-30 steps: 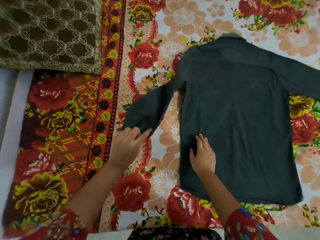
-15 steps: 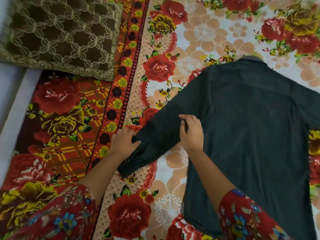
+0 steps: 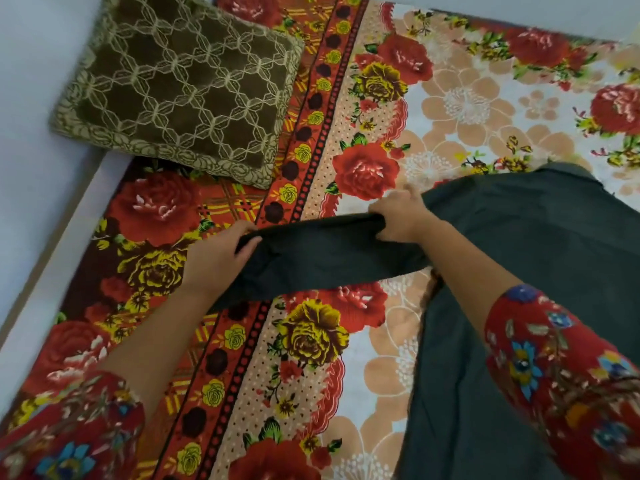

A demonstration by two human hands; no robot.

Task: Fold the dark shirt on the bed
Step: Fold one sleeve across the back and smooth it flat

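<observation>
The dark shirt (image 3: 540,271) lies on the bed (image 3: 467,109), at the right side of the view. Its cloth is plain, matte and dark grey-green, and the collar end points away from the person. One long sleeve (image 3: 322,254) goes out from the shirt to the left and is pulled into a flat band with soft wrinkles.

The left hand (image 3: 214,265) holds the far end of this sleeve, with its fingers curled over the upper edge of the cloth. The right hand (image 3: 401,216) holds the same sleeve close to the shoulder, and its fingers are closed around a bunch of the cloth.

The bed is covered with a sheet printed with big red and yellow roses, peach flowers and a dotted red border. A square brown cushion (image 3: 180,88) with a pale lattice pattern and a leafy edge lies at the top left, well apart from the shirt. The person's arms have red flowered cuffs (image 3: 554,362).
</observation>
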